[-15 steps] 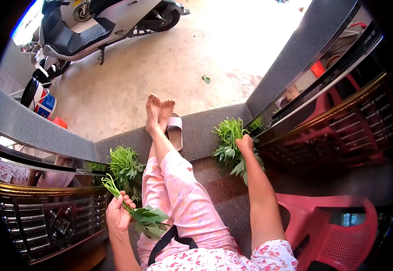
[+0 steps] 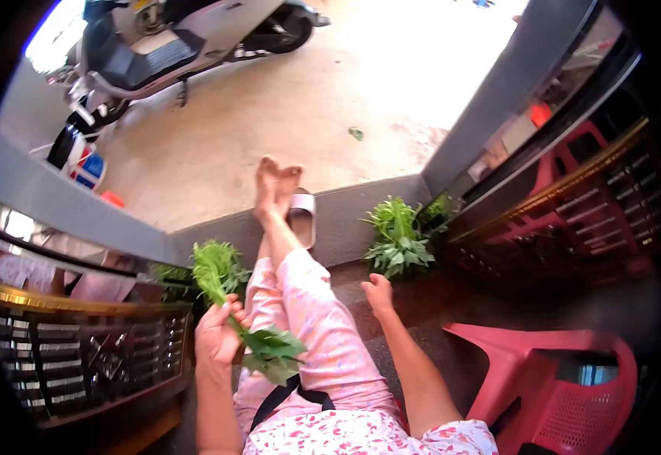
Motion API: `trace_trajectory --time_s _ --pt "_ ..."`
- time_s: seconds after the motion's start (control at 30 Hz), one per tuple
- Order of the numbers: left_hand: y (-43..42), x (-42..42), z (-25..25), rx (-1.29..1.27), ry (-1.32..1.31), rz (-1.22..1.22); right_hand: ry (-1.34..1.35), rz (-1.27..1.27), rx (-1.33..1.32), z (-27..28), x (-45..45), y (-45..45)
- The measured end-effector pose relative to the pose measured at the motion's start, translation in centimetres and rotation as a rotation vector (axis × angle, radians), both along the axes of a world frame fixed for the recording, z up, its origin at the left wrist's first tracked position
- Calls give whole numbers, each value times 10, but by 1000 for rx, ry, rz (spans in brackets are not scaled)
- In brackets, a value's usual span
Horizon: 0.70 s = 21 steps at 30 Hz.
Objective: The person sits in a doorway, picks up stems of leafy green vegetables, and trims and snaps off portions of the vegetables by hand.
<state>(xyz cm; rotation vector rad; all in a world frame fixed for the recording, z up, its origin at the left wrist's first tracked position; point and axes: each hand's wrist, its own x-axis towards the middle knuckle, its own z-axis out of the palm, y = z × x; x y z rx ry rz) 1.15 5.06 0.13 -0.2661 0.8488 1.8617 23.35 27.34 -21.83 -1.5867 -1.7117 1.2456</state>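
Note:
My left hand (image 2: 219,334) is closed round the stems of a small bunch of leafy greens (image 2: 273,350), its leaves hanging over my thigh. Just beyond that hand a heap of the same greens (image 2: 219,262) leans by the left door panel, stems up. My right hand (image 2: 378,296) is slightly blurred, with thumb and fingers a little apart and nothing visible in it. It is in the air short of another heap of greens (image 2: 397,246) beside the right door panel, not touching it.
A pink plastic chair (image 2: 550,379) stands at my right. My crossed bare feet (image 2: 276,182) rest near a slipper (image 2: 302,216) on the stone threshold (image 2: 346,208). Beyond are a parked scooter (image 2: 186,57), a paint bucket (image 2: 88,167) and a loose leaf (image 2: 355,133).
My right hand has let go of the right heap and drawn back toward me. My left hand, still holding its bunch, has shifted slightly right. The view has moved a little.

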Motion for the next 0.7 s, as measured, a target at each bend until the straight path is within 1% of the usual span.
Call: trace_trajectory --time_s 0.03,0.07,0.1,0.13,0.2,0.23,0.33,0.4,0.47,0.53,0.6,0.7 --pt "1 1 -5 -7 24 -21 150 -32 -132 19 1 -9" --pt "1 2 -11 -25 52 -32 243 -79 -266 39 3 -14" --pt "1 4 -15 -1 41 -37 341 -120 -424 71 3 -19" --pt "0 8 -12 15 32 -44 446 -118 -422 88 4 -27" --pt "3 20 9 11 12 -72 464 -93 -418 98 12 -33" --pt "1 27 15 8 -7 -78 485 -118 -410 111 14 -37" --pt "-6 36 19 23 -7 -108 593 6 -368 148 0 -51" --pt "-11 39 19 42 10 -113 633 132 -340 174 -19 -66" --pt "-18 45 27 -10 96 -153 651 324 -304 205 -41 -91" --pt "-22 50 32 -3 119 -131 664 488 -288 230 -59 -113" --pt "-28 54 35 -21 172 -151 610 638 -245 242 -72 -134" --pt "-35 57 31 40 252 -177 587 694 -303 248 -84 -156"
